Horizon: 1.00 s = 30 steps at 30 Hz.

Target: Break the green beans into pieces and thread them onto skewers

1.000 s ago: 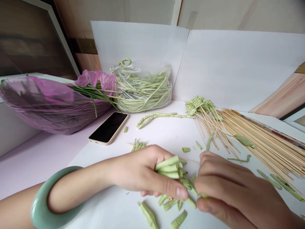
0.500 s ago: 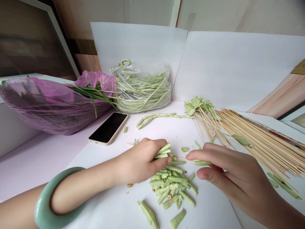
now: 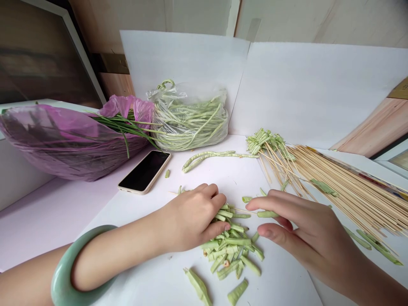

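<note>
Many cut beans (image 3: 234, 251) lie on the white surface (image 3: 159, 278), the left hand (image 3: 194, 219) curled over them, its hold unclear, the right hand (image 3: 307, 231) half open beside one bean piece (image 3: 267, 214).

The left hand (image 3: 194, 216) partly hides the pile of bean pieces (image 3: 236, 241).

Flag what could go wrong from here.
The left hand, over the pile of cut bean pieces, could knock some loose and scatter them. The thin stick points toward the fingers of the right hand; if its end is sharp, which I cannot tell, it might prick.
</note>
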Tool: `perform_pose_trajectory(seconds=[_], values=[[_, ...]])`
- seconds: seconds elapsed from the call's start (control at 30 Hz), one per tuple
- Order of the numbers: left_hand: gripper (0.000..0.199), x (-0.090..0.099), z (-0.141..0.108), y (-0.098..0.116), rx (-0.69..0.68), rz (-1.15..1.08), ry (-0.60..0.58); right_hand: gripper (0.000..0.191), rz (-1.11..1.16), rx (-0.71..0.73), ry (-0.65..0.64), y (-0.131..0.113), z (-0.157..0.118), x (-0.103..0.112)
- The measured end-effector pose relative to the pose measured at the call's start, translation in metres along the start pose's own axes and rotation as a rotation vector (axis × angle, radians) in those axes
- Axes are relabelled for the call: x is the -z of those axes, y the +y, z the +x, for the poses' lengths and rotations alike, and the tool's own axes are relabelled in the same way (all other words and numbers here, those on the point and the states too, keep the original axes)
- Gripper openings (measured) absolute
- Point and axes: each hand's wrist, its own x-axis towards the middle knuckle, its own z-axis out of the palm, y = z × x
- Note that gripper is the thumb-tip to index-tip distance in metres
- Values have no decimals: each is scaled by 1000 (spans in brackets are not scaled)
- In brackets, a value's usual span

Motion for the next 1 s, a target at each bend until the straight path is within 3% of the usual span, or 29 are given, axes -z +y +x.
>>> perform_pose_trajectory(seconds=[0.07, 0.23, 0.33, 0.63, 0.8, 1.0], values=[[33, 0, -1, -1, -4, -20, -1, 17, -18, -10, -31, -1, 0, 0], [40, 3, -4, 1, -22, -35, -10, 48, 18, -14, -110, -2, 0, -1], [55, 6, -6, 3, -22, -17, -30, 54, 55, -10, -115, 0, -1, -2], [58, 8, -6, 2, -6, -69, -8, 50, -34, -16, -147, 4, 1, -7], [53, 7, -5, 1, -20, -140, 82, 41, -64, -8, -27, 3, 1, -16], [39, 4, -3, 4, -126, -235, 106, 26, 42, -56, 3, -2, -5, -26]])
